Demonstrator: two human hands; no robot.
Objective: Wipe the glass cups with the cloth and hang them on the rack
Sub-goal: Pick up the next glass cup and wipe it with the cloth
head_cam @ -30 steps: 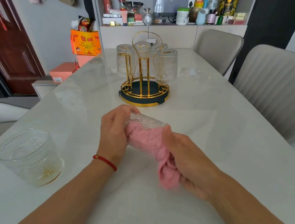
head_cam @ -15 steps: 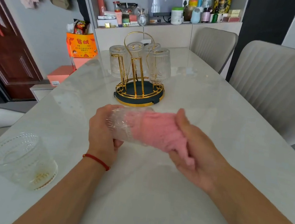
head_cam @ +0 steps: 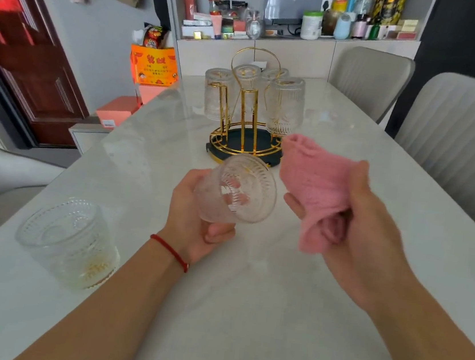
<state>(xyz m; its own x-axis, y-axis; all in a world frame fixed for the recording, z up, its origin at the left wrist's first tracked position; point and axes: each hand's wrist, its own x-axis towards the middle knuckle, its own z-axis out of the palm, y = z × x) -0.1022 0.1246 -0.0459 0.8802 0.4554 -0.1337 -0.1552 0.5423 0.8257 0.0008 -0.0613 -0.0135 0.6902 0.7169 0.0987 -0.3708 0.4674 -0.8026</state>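
My left hand (head_cam: pixel 192 219) grips a ribbed glass cup (head_cam: pixel 238 190) held on its side above the table, its mouth turned toward the right. My right hand (head_cam: pixel 365 225) holds a bunched pink cloth (head_cam: pixel 316 186) just right of the cup, apart from it. Behind them stands a gold wire rack (head_cam: pixel 248 115) on a dark round base, with several glass cups hung upside down on it. Another glass cup (head_cam: pixel 68 241) stands upright at the near left of the table.
The pale marble table (head_cam: pixel 243 315) runs away from me. Two grey chairs (head_cam: pixel 460 132) stand along its right side. A cluttered counter (head_cam: pixel 293 28) lies behind the rack. Orange boxes (head_cam: pixel 153 64) and a dark red door (head_cam: pixel 29 58) are at the left.
My right hand has pulled the pink cloth out of the cup and off to the right. The cup in my left hand has lifted slightly, its mouth now bare.
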